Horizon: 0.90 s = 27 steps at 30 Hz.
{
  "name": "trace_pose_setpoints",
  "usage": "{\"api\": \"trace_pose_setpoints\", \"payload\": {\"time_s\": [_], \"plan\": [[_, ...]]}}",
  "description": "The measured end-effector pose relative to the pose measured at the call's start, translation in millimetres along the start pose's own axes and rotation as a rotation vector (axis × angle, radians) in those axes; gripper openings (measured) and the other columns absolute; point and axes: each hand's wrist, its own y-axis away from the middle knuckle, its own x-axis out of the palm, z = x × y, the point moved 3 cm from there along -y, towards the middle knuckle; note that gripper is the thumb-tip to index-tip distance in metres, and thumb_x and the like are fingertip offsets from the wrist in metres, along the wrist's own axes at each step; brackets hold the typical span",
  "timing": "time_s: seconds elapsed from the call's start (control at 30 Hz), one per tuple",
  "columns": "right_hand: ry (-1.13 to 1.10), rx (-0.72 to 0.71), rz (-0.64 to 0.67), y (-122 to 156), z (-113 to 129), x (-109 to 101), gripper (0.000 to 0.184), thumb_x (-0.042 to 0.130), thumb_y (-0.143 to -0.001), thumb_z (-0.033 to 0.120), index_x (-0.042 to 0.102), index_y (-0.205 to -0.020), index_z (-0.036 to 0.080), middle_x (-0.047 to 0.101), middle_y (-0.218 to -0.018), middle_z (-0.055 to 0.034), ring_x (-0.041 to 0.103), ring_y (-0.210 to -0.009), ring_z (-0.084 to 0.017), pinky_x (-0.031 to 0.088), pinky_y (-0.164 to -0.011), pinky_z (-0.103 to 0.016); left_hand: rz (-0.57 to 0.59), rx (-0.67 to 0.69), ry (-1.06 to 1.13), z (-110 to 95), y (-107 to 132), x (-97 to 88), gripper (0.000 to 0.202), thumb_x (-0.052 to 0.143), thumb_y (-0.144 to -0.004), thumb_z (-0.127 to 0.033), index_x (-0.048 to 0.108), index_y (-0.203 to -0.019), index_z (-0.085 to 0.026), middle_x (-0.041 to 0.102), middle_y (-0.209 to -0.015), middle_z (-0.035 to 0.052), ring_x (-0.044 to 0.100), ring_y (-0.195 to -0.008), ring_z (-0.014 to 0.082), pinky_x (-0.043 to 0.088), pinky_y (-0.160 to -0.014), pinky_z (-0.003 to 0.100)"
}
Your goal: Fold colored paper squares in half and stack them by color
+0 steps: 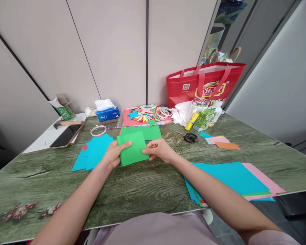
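Observation:
Both hands hold a folded green paper sheet (pixel 132 148) just above the green wood-grain table (pixel 142 190). My left hand (pixel 114 153) grips its left edge, thumb on top. My right hand (pixel 158 149) pinches its right edge with curled fingers. Behind the held sheet lies a larger green sheet (pixel 149 132) flat on the table. Blue paper pieces (pixel 94 151) lie beside my left hand.
A stack of blue, pink and green sheets (pixel 234 180) lies at the right front edge. Scissors (pixel 188 136), a tape roll (pixel 98 130), a glue stick (pixel 191 121), coloured paper cutouts (pixel 145 115), a tissue box (pixel 107 112), a hammer (pixel 67 123) and a red bag (pixel 206 85) stand farther back.

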Motion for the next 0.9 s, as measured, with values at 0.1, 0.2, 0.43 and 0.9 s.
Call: {"api": "trace_pose_setpoints", "payload": {"time_s": [0.1, 0.2, 0.43, 0.9], "plan": [[0.007, -0.003, 0.006, 0.0, -0.1, -0.3, 0.033, 0.079, -0.042, 0.035, 0.057, -0.055, 0.012, 0.056, -0.044, 0.0045, 0.051, -0.036, -0.006, 0.047, -0.038, -0.019, -0.018, 0.007, -0.004, -0.5, 0.3, 0.0, 0.039, 0.079, -0.047, -0.017, 0.064, -0.083, -0.011, 0.070, -0.077, 0.0102, 0.066, -0.068, 0.0234, 0.055, -0.063, 0.032], [0.019, -0.013, 0.010, -0.3, -0.5, -0.7, 0.033, 0.078, -0.043, 0.035, 0.057, -0.056, 0.012, 0.057, -0.044, 0.0041, 0.051, -0.036, -0.007, 0.047, -0.038, -0.019, -0.026, 0.010, -0.012, -0.4, 0.3, -0.1, 0.041, 0.080, -0.046, -0.018, 0.064, -0.083, -0.010, 0.070, -0.077, 0.0103, 0.066, -0.068, 0.0237, 0.055, -0.062, 0.032], [0.079, -0.032, 0.024, -0.7, -0.4, -0.4, 0.035, 0.078, -0.043, 0.038, 0.055, -0.054, 0.013, 0.055, -0.044, 0.0047, 0.049, -0.038, -0.006, 0.047, -0.041, -0.021, -0.029, 0.137, -0.057, -0.5, -1.2, -2.8, 0.042, 0.080, -0.045, -0.023, 0.065, -0.081, -0.009, 0.070, -0.081, 0.0102, 0.065, -0.064, 0.0198, 0.053, -0.065, 0.032], [-0.036, -0.146, -0.077, -3.2, 2.6, -3.4, 0.033, 0.076, -0.048, 0.039, 0.057, -0.060, 0.015, 0.056, -0.052, 0.0048, 0.050, -0.046, -0.007, 0.046, -0.046, -0.021, 0.014, 0.214, -0.139, 0.9, 2.4, 2.4, 0.041, 0.080, -0.047, -0.026, 0.064, -0.080, -0.009, 0.070, -0.076, 0.0081, 0.064, -0.062, 0.0195, 0.053, -0.061, 0.032]]}}
